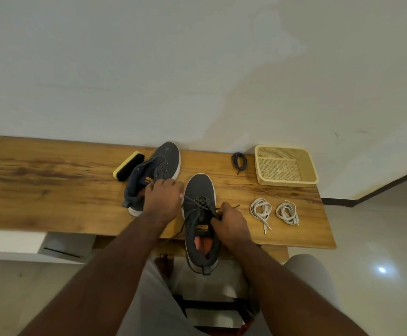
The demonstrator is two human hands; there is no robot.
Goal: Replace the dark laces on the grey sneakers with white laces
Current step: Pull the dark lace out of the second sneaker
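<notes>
We are in the step of taking the dark lace (pixel 199 202) out of the second sneaker (pixel 199 214), which lies with its toe pointing away from us and its heel hanging over the near edge of the wooden surface (pixel 52 180). Our right hand (pixel 230 223) pinches one end of this lace beside the tongue, and our left hand (pixel 165 197) has its fingers curled on the other strand, which runs tight from the eyelets. The first sneaker (pixel 159 166) lies on its side behind the left hand, and its eyelets look empty; a coiled dark lace (pixel 239 161) rests near the cream plastic basket (pixel 285 164) with its perforated walls. We judge the next move is to loosen each crossing and pull the thin cord through row by row, because it may catch in the knitted grey fabric. Two flat white laces (pixel 260 210) (pixel 287 213) wait in loose coils to the right. A brush (pixel 128 166) with a yellow back lies to the left.
</notes>
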